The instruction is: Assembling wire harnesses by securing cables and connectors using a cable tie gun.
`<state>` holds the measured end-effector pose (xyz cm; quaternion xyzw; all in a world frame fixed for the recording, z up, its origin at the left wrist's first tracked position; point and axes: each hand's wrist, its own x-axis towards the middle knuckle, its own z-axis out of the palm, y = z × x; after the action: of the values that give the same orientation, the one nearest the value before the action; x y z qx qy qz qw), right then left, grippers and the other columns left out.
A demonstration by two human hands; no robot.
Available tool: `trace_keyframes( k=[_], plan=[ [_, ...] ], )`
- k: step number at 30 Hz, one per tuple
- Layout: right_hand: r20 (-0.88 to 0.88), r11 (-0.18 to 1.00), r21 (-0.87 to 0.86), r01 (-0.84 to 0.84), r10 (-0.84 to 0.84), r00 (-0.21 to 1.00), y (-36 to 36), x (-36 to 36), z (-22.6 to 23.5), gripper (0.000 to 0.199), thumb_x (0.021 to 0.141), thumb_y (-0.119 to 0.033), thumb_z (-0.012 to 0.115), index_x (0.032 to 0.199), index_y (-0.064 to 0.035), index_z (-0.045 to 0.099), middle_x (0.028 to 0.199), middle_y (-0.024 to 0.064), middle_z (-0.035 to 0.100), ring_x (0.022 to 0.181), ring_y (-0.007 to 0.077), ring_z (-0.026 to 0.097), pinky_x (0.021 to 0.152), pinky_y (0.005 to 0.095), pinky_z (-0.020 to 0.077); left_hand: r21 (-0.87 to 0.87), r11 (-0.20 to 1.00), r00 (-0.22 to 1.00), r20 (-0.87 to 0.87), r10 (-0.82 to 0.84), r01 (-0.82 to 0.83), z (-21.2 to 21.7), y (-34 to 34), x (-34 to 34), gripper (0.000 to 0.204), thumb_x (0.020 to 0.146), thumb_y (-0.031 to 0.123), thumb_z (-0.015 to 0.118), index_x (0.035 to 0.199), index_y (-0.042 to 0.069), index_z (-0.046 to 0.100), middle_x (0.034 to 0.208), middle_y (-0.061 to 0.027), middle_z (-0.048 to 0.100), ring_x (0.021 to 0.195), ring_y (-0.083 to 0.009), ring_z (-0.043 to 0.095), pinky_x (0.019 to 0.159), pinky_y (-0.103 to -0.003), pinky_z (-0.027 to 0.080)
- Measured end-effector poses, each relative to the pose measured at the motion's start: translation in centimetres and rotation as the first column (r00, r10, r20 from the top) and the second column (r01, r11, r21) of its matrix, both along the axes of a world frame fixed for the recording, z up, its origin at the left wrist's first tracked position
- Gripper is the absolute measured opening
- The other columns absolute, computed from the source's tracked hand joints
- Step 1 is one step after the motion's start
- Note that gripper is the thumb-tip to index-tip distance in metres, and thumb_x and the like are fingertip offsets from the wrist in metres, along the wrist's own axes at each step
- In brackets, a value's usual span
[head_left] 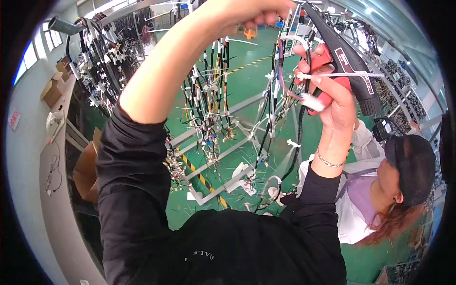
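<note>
My right hand [338, 99] is wrapped round the red handle of a black cable tie gun [349, 59], whose long nose points up and left. A white cable tie [354, 74] crosses in front of the gun by my thumb. Beside my fingers a black wiring harness [300, 123] hangs down, with a blurred white connector [313, 101] near my palm. Up at the top edge my left hand [259, 14] is closed, its fingers curled near the gun's nose. What it pinches is cut off by the frame and cannot be made out.
Bundles of wiring harnesses [209, 95] hang from a metal frame [228, 187] ahead, and more hang at the left [102, 57]. A person in a dark cap [409, 159] stands close at my right. Along the left wall runs a bench [52, 175] with cardboard boxes [51, 93].
</note>
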<state>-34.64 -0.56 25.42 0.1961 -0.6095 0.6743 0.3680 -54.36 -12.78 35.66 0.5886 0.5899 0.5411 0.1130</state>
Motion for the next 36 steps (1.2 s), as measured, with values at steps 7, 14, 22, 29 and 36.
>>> trace_keyframes(
  k=[7, 14, 22, 29, 36],
  plan=[
    [-0.003, 0.919, 0.089, -0.384, 0.386, 0.922, 4.7, -0.5, 1.3, 0.053, 0.077, -0.008, 0.065, 0.126, -0.0049, 0.046, 0.125, 0.0211, 0.055, 0.096, 0.0211, 0.052, 0.093, 0.0408, 0.0434, 0.087, 0.849, 0.812, 0.256, -0.525, 0.521, -10.3, 1.4, -3.1, 0.033, 0.096, 0.018, 0.063, 0.125, 0.003, 0.063, 0.121, -0.0059, 0.065, 0.105, -0.0146, 0.063, 0.096, -0.034, 0.051],
    [0.027, 0.975, 0.084, -0.206, 0.204, 0.979, 7.8, -4.7, 5.2, 0.045, 0.081, -0.008, 0.066, 0.124, -0.0043, 0.051, 0.112, 0.0155, 0.061, 0.092, 0.0212, 0.058, 0.085, 0.0389, 0.0490, 0.223, 0.798, 0.756, 0.256, -0.602, 0.560, -5.1, -0.4, -1.1, 0.026, 0.103, 0.029, 0.050, 0.109, 0.005, 0.057, 0.100, -0.0040, 0.061, 0.089, -0.0197, 0.066, 0.082, -0.039, 0.057],
    [0.101, 0.939, 0.056, -0.338, 0.332, 0.938, 14.3, -14.9, 13.4, 0.029, 0.089, -0.007, 0.057, 0.118, -0.0054, 0.056, 0.108, 0.0155, 0.063, 0.086, 0.0237, 0.063, 0.077, 0.0401, 0.0552, 0.421, 0.881, 0.938, 0.340, 0.066, -0.215, 2.7, 1.6, -1.4, 0.026, 0.095, 0.021, 0.066, 0.093, -0.005, 0.065, 0.064, -0.0030, 0.056, 0.050, -0.0116, 0.051, 0.045, -0.027, 0.040],
    [0.224, 0.956, 0.126, -0.264, 0.232, 0.947, 16.5, -23.1, 13.9, 0.036, 0.090, -0.011, 0.064, 0.123, 0.0031, 0.058, 0.104, 0.0114, 0.069, 0.091, 0.0223, 0.068, 0.079, 0.0363, 0.0573, 0.396, 0.758, 0.850, 0.336, 0.405, -0.518, 3.2, 4.6, -6.9, 0.030, 0.088, 0.021, 0.075, 0.074, -0.004, 0.064, 0.058, -0.0066, 0.060, 0.044, -0.0166, 0.059, 0.046, -0.030, 0.051],
    [-0.102, 0.774, 0.366, 0.517, -0.518, 0.849, 13.1, -16.7, 4.8, 0.044, 0.081, -0.024, 0.080, 0.119, -0.0065, 0.068, 0.105, -0.0014, 0.066, 0.097, 0.0107, 0.058, 0.080, 0.0266, 0.0462, 0.070, 0.997, 0.936, 0.351, 0.009, -0.036, -8.4, -4.8, -8.8, 0.023, 0.097, 0.021, 0.062, 0.106, 0.001, 0.064, 0.090, -0.0054, 0.068, 0.085, -0.0145, 0.066, 0.085, -0.028, 0.051]
  ],
)
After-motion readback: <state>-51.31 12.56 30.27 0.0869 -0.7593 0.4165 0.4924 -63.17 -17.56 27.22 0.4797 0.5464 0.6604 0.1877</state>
